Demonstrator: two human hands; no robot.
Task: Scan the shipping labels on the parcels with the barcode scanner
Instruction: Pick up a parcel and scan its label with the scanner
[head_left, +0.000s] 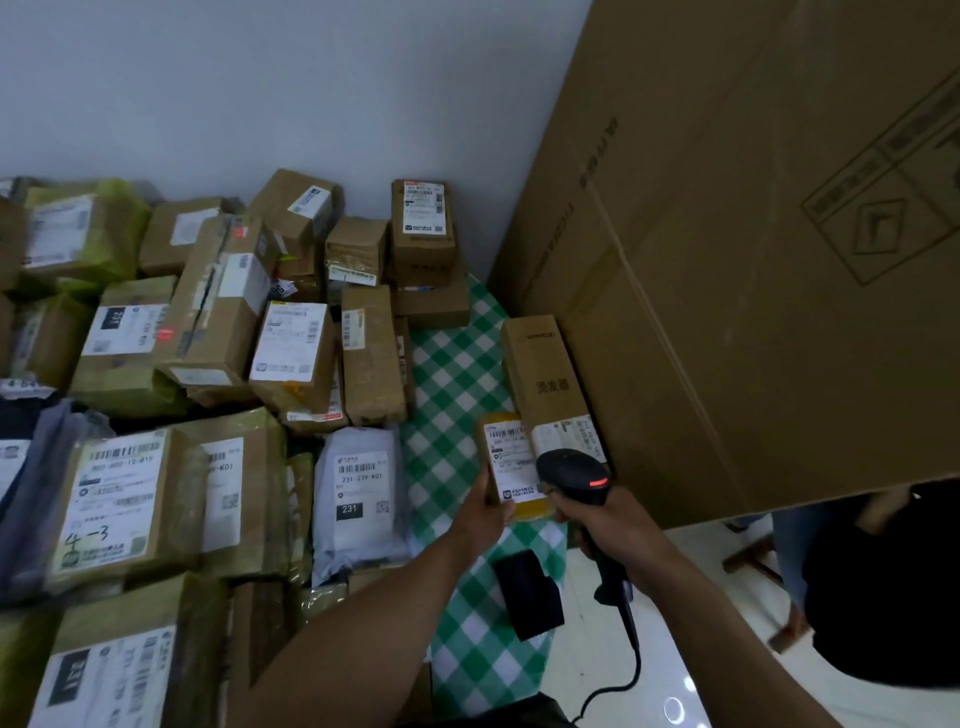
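Currently, the left hand grips the small parcel by its lower left edge, with the shipping label facing up. The parcel sits just left of the near lower corner of the large carton, above the green checked cloth.

The right hand has its fingers closed round the handle of the barcode scanner. The scanner head lies directly below the carton's left face, over the right edge of the label, and a red indicator is lit on it. The cable runs from the handle base downward, away from the carton.

A long narrow box lies against the carton's left face, its near end just beside the small parcel. A black object rests on the cloth below the carton's corner, between the forearms. The remaining parcels are heaped well left of the carton; a grey mailer marked 231 lies at their nearer edge.
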